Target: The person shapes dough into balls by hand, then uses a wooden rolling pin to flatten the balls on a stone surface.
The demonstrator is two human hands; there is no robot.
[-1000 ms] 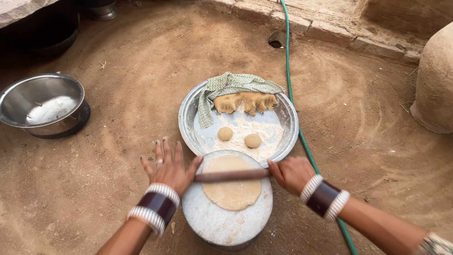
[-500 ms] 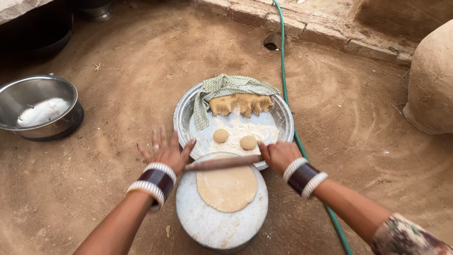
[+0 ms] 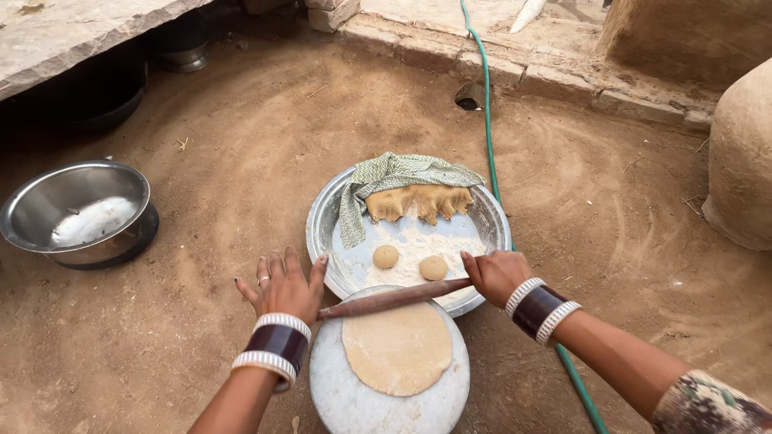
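Left hand [image 3: 283,289] flat, fingers spread, palm on pin [image 3: 394,298]; right hand [image 3: 494,276] curled over its other end. Pin at far edge of flatbread [image 3: 397,349] on board [image 3: 346,402]. Could tear or roll off-round under uneven pressure. Bare swept earth; tray [image 3: 322,217], bowl [image 3: 48,197], hose [image 3: 487,120] around.

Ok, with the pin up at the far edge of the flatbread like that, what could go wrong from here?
1. The rolling pin sits at the far edge of the dough disc, close to the metal tray; it may run off the round board and knock the rim.
2. The board stands on a bare dirt floor, so grit could reach the dough.
3. The left hand lies flat and open on the pin's tip, the right hand curls over its end; uneven pressure might skew the disc.
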